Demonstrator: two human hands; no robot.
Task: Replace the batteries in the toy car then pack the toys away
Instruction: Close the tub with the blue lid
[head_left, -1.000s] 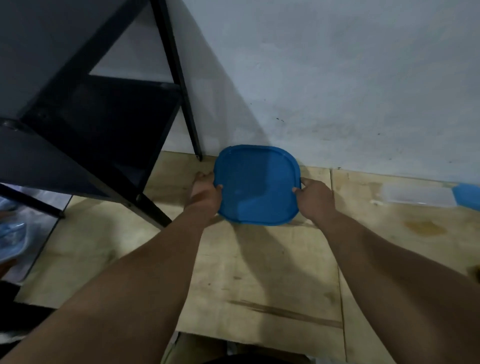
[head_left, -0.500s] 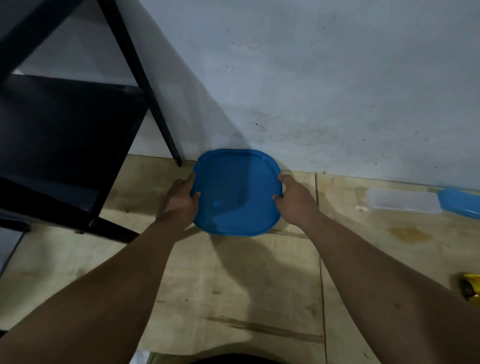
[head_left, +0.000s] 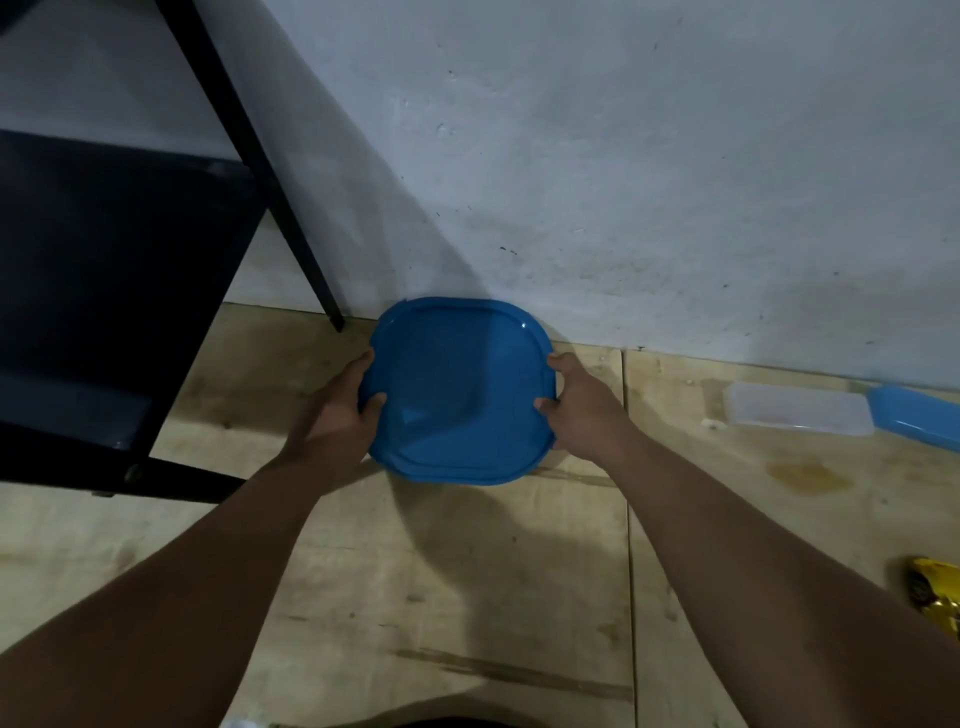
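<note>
A container with a blue square lid (head_left: 457, 389) is held above the wooden floor, close to the wall. My left hand (head_left: 337, 415) grips its left edge, thumb curled over the lid. My right hand (head_left: 582, 410) grips its right edge, fingers wrapped round the rim. The container's body is hidden beneath the lid. Part of a yellow toy car (head_left: 935, 595) lies on the floor at the far right edge.
A black metal shelf frame (head_left: 130, 291) stands at the left, one leg (head_left: 291, 228) reaching the floor by the wall. A clear flat box (head_left: 800, 415) and a blue lid (head_left: 919, 418) lie on the floor at the right by the wall.
The view has shifted right, so the shelf slid left and the yellow car came further into view. Both hands keep holding the blue-lidded container, now a little lower and nearer.
</note>
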